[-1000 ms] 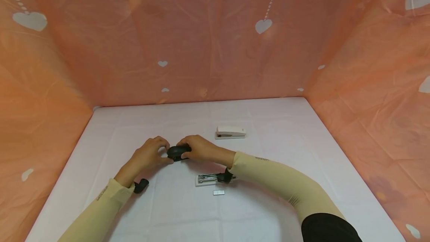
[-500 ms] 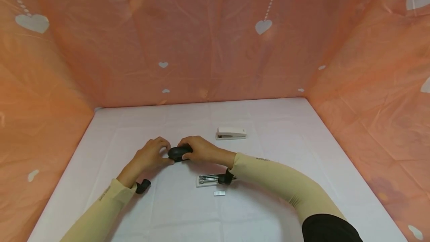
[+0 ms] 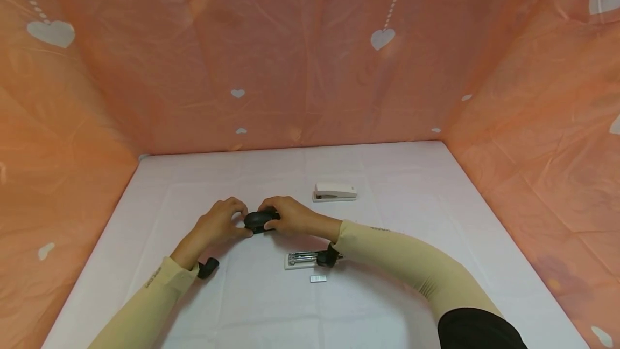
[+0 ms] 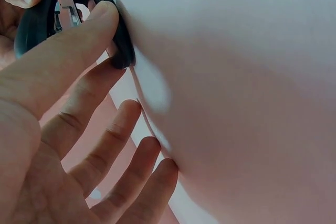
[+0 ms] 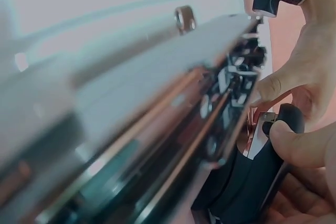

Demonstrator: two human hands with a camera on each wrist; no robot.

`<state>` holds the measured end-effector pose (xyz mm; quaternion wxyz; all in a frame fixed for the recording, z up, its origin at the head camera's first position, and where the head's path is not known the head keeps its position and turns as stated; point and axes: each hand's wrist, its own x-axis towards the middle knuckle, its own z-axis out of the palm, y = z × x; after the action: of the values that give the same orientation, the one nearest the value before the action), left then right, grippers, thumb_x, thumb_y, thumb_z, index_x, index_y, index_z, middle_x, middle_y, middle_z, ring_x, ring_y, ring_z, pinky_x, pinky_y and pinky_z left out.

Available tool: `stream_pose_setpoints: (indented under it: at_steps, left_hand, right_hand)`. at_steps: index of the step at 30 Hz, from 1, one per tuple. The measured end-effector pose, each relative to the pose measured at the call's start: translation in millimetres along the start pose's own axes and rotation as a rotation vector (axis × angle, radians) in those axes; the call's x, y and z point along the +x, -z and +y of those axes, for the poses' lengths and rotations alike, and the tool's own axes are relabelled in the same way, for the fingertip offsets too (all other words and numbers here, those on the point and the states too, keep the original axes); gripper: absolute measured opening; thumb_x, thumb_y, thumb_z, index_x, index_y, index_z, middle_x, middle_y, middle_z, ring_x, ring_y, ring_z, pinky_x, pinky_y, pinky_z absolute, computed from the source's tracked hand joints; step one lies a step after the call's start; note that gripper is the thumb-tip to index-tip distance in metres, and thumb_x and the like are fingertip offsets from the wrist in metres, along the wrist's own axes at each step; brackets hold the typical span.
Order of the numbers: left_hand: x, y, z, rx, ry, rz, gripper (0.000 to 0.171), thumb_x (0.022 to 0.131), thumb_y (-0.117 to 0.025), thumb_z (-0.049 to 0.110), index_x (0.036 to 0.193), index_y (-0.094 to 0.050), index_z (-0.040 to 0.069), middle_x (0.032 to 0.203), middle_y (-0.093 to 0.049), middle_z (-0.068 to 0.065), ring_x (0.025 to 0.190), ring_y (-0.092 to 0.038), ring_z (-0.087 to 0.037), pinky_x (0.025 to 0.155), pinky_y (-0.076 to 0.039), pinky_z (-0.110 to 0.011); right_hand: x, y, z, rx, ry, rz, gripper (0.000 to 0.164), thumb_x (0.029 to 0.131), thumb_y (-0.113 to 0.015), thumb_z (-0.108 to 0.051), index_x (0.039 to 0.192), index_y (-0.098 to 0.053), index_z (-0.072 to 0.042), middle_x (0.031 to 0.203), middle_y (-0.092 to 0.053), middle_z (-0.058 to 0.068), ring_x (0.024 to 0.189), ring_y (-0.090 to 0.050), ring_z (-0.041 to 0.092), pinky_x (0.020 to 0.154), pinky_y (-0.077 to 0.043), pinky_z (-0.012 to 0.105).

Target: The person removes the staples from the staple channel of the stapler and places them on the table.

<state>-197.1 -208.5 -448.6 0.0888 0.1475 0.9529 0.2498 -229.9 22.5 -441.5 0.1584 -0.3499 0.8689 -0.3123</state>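
Note:
A black stapler (image 3: 260, 220) is held between both hands, left of the table's middle. My left hand (image 3: 218, 224) pinches its left end with thumb and index finger; in the left wrist view the other fingers of this hand (image 4: 68, 114) are spread beside the white cloth. Gripping the opposite end is my right hand (image 3: 291, 216), its thumb along the near side. The right wrist view has the black stapler (image 5: 254, 177) at lower right, metal parts showing in it. Below my right forearm lies a second stapler (image 3: 301, 259) with its metal magazine exposed, partly hidden by the black wrist camera (image 3: 328, 256).
A white stapler (image 3: 335, 192) stands farther back on the white cloth-covered table (image 3: 261, 306). One small strip of staples (image 3: 318, 279) lies in front of the exposed stapler. Orange curtains (image 3: 310, 69) with white hearts enclose the back and sides.

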Motion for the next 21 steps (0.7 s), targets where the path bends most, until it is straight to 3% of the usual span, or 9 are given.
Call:
stream_pose_setpoints:
  at_steps: [21]
  left_hand:
    - [-0.8,-0.1,1.9,0.014,0.007,-0.012,0.034,0.086,-0.093,0.031,0.106,-0.071,0.015,0.140,-0.062,-0.014,0.127,-0.055,-0.044,0.085,-0.051,-0.070]
  right_hand:
    - [-1.3,-1.9,6.0,0.030,0.021,0.010,0.028,0.101,-0.077,-0.012,0.128,-0.071,-0.010,0.126,-0.073,0.007,0.109,-0.063,0.015,0.098,-0.049,0.029]
